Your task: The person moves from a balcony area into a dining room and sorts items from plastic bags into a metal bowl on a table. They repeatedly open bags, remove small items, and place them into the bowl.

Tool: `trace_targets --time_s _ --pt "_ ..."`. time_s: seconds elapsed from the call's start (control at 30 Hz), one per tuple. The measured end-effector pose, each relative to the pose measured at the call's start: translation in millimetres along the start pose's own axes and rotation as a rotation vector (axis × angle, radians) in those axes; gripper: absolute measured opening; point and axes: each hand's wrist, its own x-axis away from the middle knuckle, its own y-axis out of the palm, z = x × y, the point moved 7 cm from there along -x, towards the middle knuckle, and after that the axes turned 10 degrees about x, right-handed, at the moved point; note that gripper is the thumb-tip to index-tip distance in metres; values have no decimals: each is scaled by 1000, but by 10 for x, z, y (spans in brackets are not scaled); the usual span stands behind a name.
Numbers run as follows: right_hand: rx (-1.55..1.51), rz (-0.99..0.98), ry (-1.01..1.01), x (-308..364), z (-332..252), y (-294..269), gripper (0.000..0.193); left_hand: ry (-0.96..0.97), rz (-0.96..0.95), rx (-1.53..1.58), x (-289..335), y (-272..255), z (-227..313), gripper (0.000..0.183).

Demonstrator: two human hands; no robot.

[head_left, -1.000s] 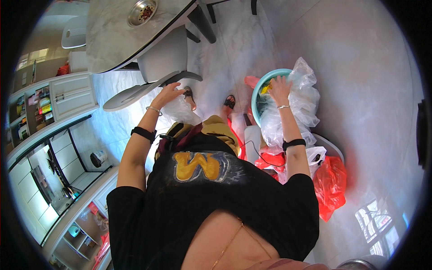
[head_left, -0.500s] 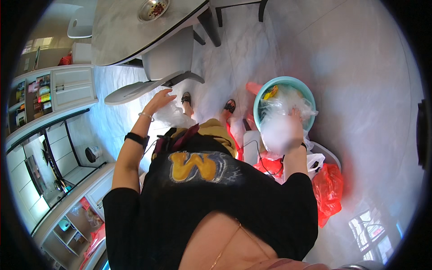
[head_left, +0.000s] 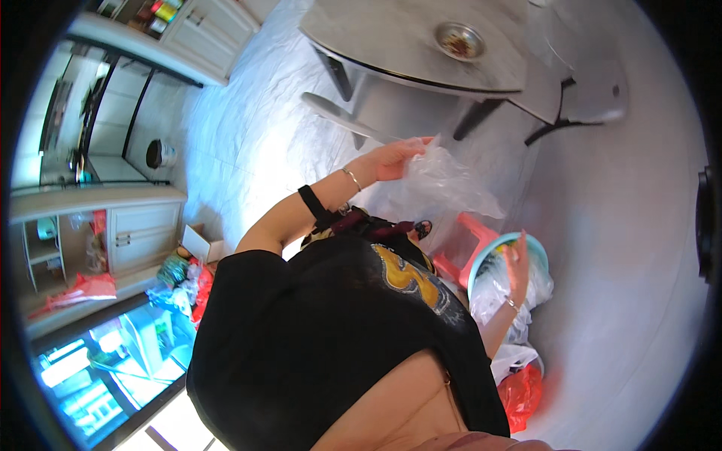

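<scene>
My left hand pinches a crumpled clear plastic bag, which trails to the right above the floor. The fingertips are closed on the bag's upper left part. My right hand is over a pale teal tub, its fingers stretched up and apart, with nothing seen in it. Clear and whitish plastic bags fill the tub and spill over its near side. Whether the right hand's palm touches these bags cannot be made out.
A pink-red plastic stool stands against the tub's left. Nearer lie a white bag and a red bag. Ahead is a table with a metal bowl and a grey chair. White cabinets stand at left.
My view has turned toward the left. My left hand has lifted the clear bag, now spread out to the right. My right hand has come up off the bags in the tub, fingers now extended.
</scene>
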Motion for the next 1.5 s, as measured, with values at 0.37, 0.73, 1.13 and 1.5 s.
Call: trace_targets --time_s 0.37,0.73,1.13,1.5 --pt "-1193 -138 -44 -594 -4029 2620 15 554 363 121 2871 -1065 1636 38" --pt "-646 -141 -579 -160 -6008 4512 37 1220 739 -44 6155 -1656 1716 29" --pt "486 -722 -1869 1802 -7397 7407 45 1294 1002 -272 7531 -2345 1813 24" --pt "-144 -1482 -1429 3061 -8172 9185 62 1670 1096 285 8975 -3124 2166 56"
